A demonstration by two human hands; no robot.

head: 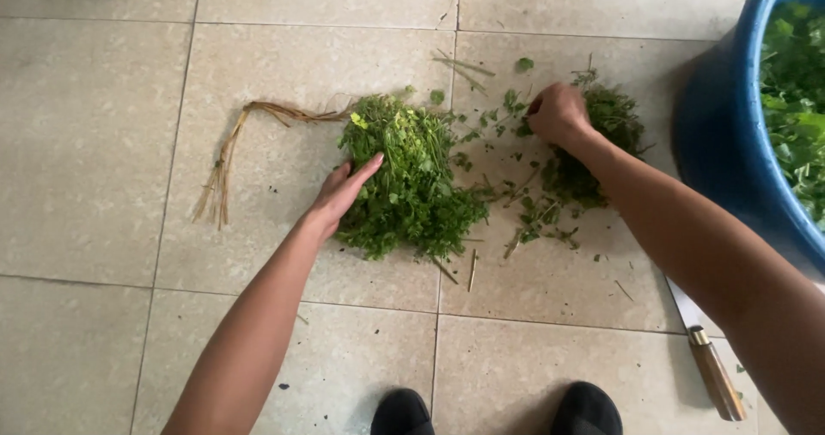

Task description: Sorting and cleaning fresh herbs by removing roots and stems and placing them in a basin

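A thick bunch of green leafy herbs (412,177) lies on the beige tiled floor (103,143). My left hand (344,190) rests flat against the bunch's left side, fingers together and stretched out. My right hand (559,115) is closed around loose green sprigs beside a smaller, darker pile of herbs (601,143) to the right. Scattered leaves and stems (533,216) lie between the two piles.
A strip of dry straw-coloured fibre (225,164) trails left from the bunch. A big blue tub (730,143) holding more greens (795,100) stands at the right edge. A knife with a wooden handle (713,375) lies at lower right. Two dark shoes (498,411) show at the bottom.
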